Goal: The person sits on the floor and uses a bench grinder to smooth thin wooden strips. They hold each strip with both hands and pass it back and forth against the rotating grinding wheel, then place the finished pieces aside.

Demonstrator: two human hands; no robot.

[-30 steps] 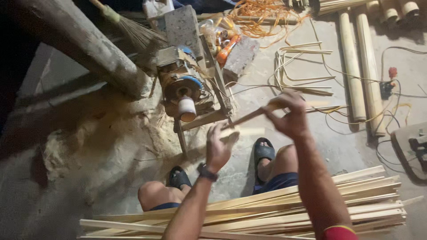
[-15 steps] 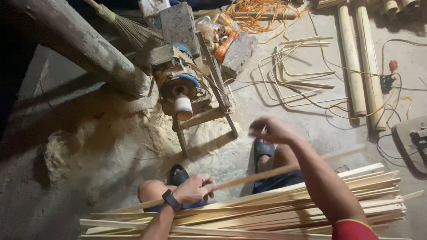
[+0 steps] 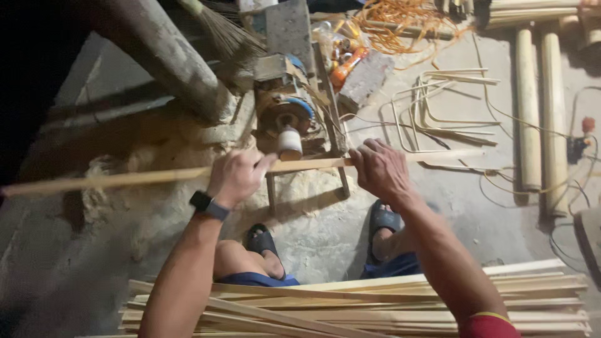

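Both the left hand [image 3: 236, 177] and the right hand [image 3: 380, 169] clench a long, thin slat [image 3: 125, 179] held level just before the motor [image 3: 285, 116], a light, springy strip best gripped either side of the drum [image 3: 289, 143].

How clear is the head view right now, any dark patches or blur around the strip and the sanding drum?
Head view: light is warm and uneven; the upper left corner falls to black. The left hand and right hand look sharp on the wooden strip. The sanding drum is bright and slightly soft, and the strip's left end dims into shadow.
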